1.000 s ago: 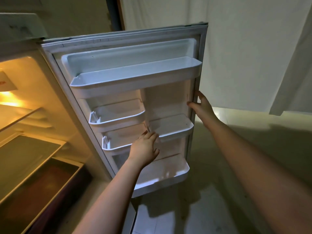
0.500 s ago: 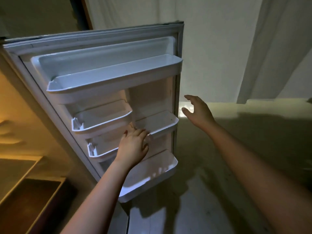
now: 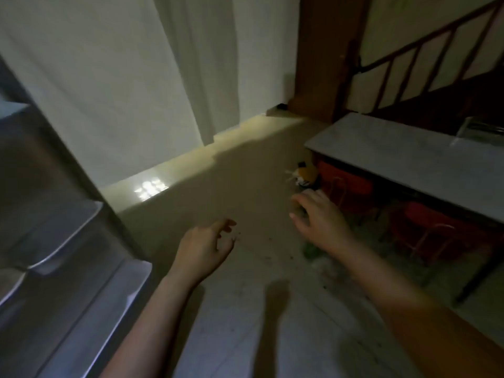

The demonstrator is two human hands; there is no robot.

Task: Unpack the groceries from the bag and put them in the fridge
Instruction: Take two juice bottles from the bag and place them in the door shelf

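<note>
Two bare hands over the pale tiled floor [image 3: 234, 323], both holding nothing. Left hand [image 3: 203, 248] in the middle, fingers loosely curled and a little apart, just right of the outer edge of the grey metallic fridge door [image 3: 68, 255] at the left border, not touching it. Right hand [image 3: 320, 216] further right and higher, fingers relaxed and slightly spread, reaching toward the near corner of the long grey-topped table [image 3: 403, 156]. Wide open stretch of floor between the door edge and the table edge, up to the white hanging curtain [image 3: 114, 77]. Under the table, red stools [image 3: 346, 184], and beside them blurred yellow and green items [image 3: 306, 173] on the floor; cannot tell if these are the groceries. Bag not recognisable here.
</note>
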